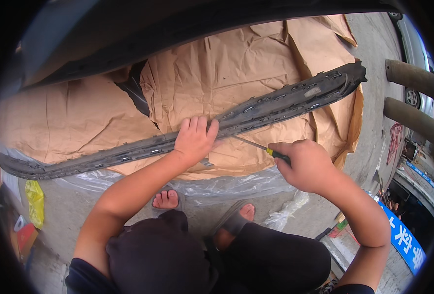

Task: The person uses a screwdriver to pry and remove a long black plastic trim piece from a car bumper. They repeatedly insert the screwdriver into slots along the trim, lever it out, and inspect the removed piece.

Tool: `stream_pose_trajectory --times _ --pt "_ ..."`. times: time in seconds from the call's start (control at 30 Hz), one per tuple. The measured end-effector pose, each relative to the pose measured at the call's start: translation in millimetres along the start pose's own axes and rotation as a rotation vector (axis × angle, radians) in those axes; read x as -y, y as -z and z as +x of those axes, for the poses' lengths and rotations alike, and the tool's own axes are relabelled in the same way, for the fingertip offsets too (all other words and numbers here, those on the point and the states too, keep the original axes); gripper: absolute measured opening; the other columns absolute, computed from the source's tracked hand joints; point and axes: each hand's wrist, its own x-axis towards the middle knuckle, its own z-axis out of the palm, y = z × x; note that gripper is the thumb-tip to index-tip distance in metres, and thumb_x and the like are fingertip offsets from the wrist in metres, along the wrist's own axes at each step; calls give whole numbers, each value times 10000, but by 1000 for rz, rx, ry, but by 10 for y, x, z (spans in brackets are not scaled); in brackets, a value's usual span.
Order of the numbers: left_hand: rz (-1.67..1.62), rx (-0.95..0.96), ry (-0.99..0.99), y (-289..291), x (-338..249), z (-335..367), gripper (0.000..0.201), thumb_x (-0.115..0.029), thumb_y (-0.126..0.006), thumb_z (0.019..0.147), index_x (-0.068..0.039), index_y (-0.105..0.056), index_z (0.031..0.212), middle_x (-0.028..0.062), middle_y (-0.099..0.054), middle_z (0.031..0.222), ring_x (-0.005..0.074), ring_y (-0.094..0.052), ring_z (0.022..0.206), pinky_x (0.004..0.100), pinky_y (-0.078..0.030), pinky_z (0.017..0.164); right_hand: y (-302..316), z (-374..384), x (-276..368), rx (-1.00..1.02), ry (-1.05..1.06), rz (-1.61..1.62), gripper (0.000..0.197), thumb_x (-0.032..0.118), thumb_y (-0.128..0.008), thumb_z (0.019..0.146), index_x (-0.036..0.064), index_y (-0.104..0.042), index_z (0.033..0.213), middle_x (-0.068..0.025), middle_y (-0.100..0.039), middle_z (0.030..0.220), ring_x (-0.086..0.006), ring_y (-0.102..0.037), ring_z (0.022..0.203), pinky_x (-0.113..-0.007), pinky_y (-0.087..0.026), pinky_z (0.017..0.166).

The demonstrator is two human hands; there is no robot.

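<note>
A long, bent black plastic car trim strip (280,102) with metal clips along it lies across brown paper. My left hand (195,139) is closed around its middle, fingers over the far edge and thumb toward the right. In my right hand (302,164) is a screwdriver (271,152) with a yellow and black handle. Its thin metal shaft points left to the strip's near edge, just right of my left hand. Whether the tip touches the strip or goes into it, I cannot tell.
Crumpled brown paper (217,68) and clear plastic sheeting (192,188) cover the ground beneath. A large dark panel (217,29) arches across the far side. Two thick posts (413,78) stand at right, near parked cars. A yellow bag (34,203) lies at left, a blue sign (403,240) at lower right.
</note>
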Motion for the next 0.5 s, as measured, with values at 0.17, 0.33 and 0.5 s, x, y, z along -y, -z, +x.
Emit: stream_pose_trajectory --times 0.17,0.33,0.5 --pt "-9 48 25 3 8 24 741 -545 -826 789 -16 -640 1273 171 -583 1066 346 -551 997 468 -427 849 -35 28 -22 -43 80 -65 337 175 -673 904 90 -783 1211 -218 -722 775 -401 -725 746 -510 -587 694" --pt "-13 91 20 42 10 52 741 -540 -823 799 -8 -635 1279 175 -583 1075 347 -552 997 468 -427 857 -101 -22 30 -37 140 -335 313 194 -632 929 111 -784 1190 -176 -696 699 -352 -731 676 -483 -585 608" --pt "-16 96 25 53 11 77 726 -537 -820 810 -5 -634 1268 170 -579 1074 346 -553 994 465 -427 853 -151 -38 -39 -100 154 -243 320 190 -647 921 117 -780 1203 -171 -699 702 -349 -733 679 -476 -584 610"
